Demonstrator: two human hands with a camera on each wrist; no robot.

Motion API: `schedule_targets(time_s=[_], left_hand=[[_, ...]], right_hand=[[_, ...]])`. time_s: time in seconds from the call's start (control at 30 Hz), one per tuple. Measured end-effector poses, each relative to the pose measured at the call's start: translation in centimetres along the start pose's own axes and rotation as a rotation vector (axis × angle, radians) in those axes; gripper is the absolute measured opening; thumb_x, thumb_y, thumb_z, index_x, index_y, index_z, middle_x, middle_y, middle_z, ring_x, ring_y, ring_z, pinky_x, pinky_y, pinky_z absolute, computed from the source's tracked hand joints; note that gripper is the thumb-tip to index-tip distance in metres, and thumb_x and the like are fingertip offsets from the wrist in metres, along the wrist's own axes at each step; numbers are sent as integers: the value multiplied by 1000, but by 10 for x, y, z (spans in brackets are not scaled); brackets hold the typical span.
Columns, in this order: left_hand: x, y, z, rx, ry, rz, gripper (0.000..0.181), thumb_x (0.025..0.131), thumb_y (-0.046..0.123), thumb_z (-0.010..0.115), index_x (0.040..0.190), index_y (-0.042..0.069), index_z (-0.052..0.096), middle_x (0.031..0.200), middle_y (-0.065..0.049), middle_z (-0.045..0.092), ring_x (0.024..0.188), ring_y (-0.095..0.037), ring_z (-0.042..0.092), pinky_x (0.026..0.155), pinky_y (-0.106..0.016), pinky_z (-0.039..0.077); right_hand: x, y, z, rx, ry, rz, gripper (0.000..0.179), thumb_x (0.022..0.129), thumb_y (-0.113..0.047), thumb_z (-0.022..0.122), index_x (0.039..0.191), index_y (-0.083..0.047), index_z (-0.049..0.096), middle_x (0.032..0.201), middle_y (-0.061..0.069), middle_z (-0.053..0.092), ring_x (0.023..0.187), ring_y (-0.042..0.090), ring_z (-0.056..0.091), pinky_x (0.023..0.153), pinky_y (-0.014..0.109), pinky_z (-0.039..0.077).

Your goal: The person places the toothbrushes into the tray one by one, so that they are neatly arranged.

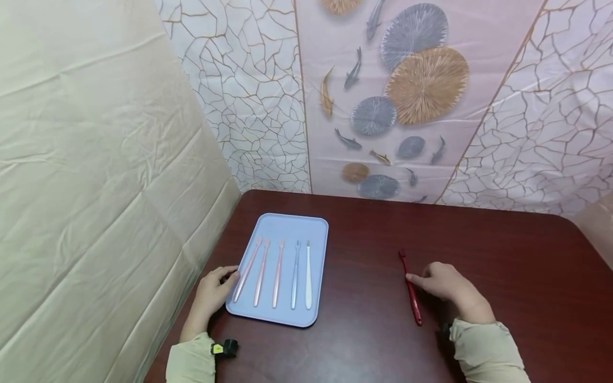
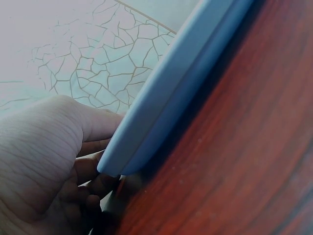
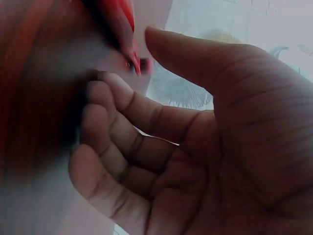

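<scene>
A red toothbrush (image 1: 413, 298) lies on the dark table in the head view, its head pointing away. Beside it is my right hand (image 1: 442, 282), thumb tip at the handle; in the right wrist view a gap shows between thumb and loosely bent fingers (image 3: 142, 142), with the red handle (image 3: 117, 19) just beyond. My left hand (image 1: 213, 295) grips the left edge of a light blue tray (image 1: 273, 226), thumb along the rim and fingers lower down in the left wrist view. On the tray lie three pink toothbrushes (image 1: 261, 274), a bluish one (image 1: 295, 276) and a white one (image 1: 308, 282).
The glossy brown table (image 1: 364, 340) runs back to a patterned cloth wall (image 1: 258, 106). A pale cloth (image 1: 119, 175) hangs along the left side. A black wrist device (image 1: 230, 348) sits at the left sleeve, near the table.
</scene>
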State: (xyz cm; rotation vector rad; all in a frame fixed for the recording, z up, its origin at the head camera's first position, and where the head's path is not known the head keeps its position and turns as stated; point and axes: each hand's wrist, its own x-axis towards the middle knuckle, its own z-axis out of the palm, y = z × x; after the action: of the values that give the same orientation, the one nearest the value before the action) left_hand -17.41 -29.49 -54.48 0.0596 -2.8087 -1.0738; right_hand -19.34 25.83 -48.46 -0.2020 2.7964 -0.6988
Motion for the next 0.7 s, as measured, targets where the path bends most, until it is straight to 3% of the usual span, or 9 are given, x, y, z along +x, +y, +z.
schedule_targets(time_s=[0.37,0.7], left_hand=[[0,-1,-1,3,17,29,30,99,27,66,124,11,73,89,-1,65,73,-16,52,68,-34,42],[2,-2,0,1,15,16,30,99,26,66,124,11,73,95,-2,67,78,-17,54,72,-35,43]], right_hand=[[7,-11,11,-36,26,-30,47,93,-27,67,52,-17,46,47,-6,40,42,13,45,46,30,39],[4,-15,13,-57,45,18,53,88,-40,74,50,-17,46,49,-7,36,48,12,41,50,31,36]])
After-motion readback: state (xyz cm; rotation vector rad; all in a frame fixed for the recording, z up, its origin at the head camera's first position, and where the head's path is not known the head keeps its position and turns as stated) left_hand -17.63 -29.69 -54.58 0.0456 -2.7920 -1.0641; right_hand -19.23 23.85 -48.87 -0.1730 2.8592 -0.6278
